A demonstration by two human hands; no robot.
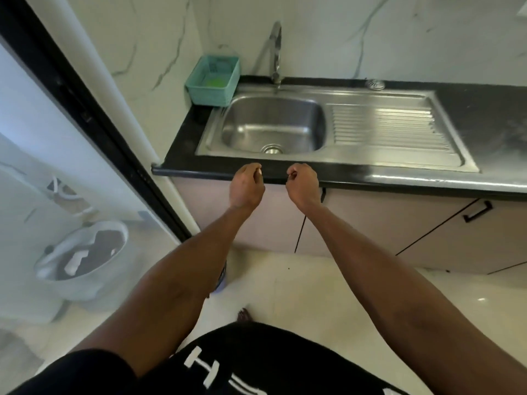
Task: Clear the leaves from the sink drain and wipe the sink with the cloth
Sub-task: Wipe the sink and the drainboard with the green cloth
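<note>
The steel sink [271, 121] is set in a black counter, with its round drain [272, 149] near the front wall of the basin. No leaves show in the basin or on the drain from here. My left hand [246, 185] and my right hand [303, 183] hover side by side at the counter's front edge, just below the drain. Both have their fingers curled in and hold nothing. A teal basket [212, 81] at the sink's back left corner has something green in it; I cannot tell whether that is the cloth.
A tall faucet [275, 52] stands behind the basin. The ribbed drainboard [385, 126] and black counter [484, 109] stretch to the right. Cabinet doors with a black handle [477, 212] are below. A black-framed glass door [94, 132] stands to the left, with a white bin [82, 252] behind it.
</note>
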